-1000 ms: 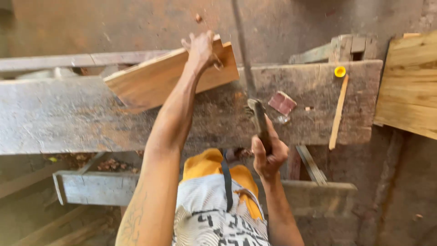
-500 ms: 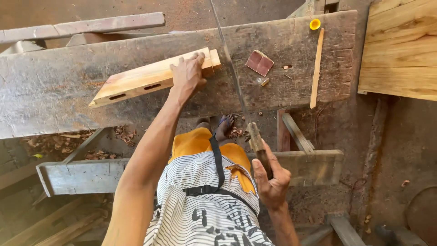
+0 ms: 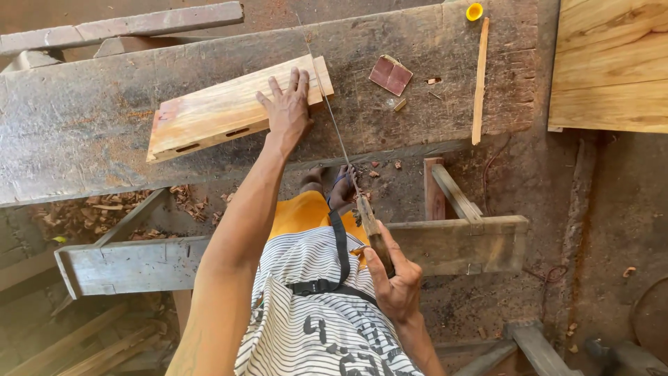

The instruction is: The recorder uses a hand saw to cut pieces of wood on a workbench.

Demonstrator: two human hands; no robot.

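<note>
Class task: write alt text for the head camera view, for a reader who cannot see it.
Seen from above, a person's left hand presses a pale wooden block flat on a worn workbench, while the right hand grips a handsaw whose thin blade meets the block's end. A thin wooden strip lies nearby.

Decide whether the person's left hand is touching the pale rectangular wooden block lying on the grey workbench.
Touching. The head view shows the left hand pressed flat, fingers spread, on the pale rectangular wooden block, with no gap between them.

Left hand lies flat, arm stretched forward; right hand is fisted, near the waist.
</note>
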